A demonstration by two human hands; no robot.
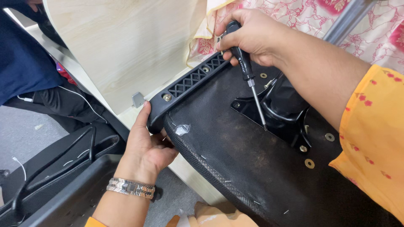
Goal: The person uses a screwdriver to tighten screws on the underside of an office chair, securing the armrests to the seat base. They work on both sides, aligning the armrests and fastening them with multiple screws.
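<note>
Item: upturned chair seat (252, 168), black fabric underside, fills centre and lower right of frame. Black plastic armrest bracket (185, 84) w/ lattice pattern runs along its upper-left edge; brass-coloured screw (167, 97) seated near bracket's lower end. Left hand (147, 147), lower centre-left, fingers wrapped closed round bracket's rounded end, steadying it vs. the seat; metal watch band (130, 188) at wrist. Right hand (252, 35), top centre, fingers closed tight on black-handled screwdriver (248, 75); shaft slants down-right, tip touching or just above edge of black mechanism plate (273, 113) at centre-right, exact contact hard to tell. Washered holes (309, 163) show on the fabric, lower right. Pale wood-grain panel (126, 46) upper left; second black chair part (63, 168) lower left on the floor. Handling note (judgement): keep driver square to the screw head, press down along shaft before turning, left grip firm so bracket holes stay lined up; slanted shaft risks slipping off and tearing fabric.
</note>
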